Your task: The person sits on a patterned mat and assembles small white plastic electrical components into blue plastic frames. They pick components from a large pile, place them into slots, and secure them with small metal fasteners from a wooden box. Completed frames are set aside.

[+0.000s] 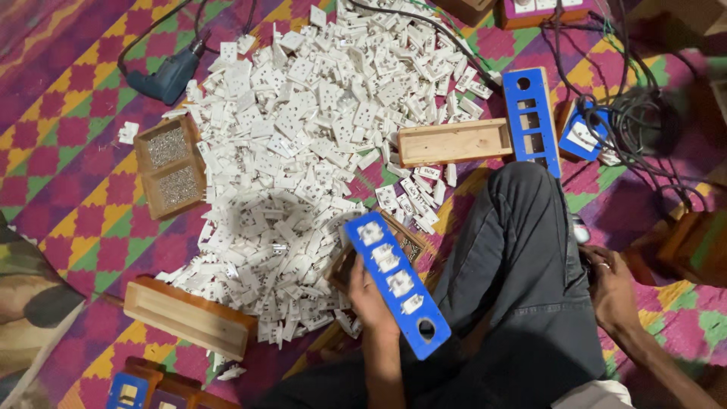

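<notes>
Head cam, left hand [369, 299] grips blue slotted plate [397, 283] w/ white sockets, right hand [610, 285] grip unclear

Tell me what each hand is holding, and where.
Left hand grips the blue plate by its long left edge. Right hand: cannot tell if it holds anything.

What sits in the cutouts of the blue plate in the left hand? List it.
Four white socket pieces fill the rectangular cutouts of the blue plate held by the left hand. The round hole near its lower end is empty. Their backs are hidden.
</notes>
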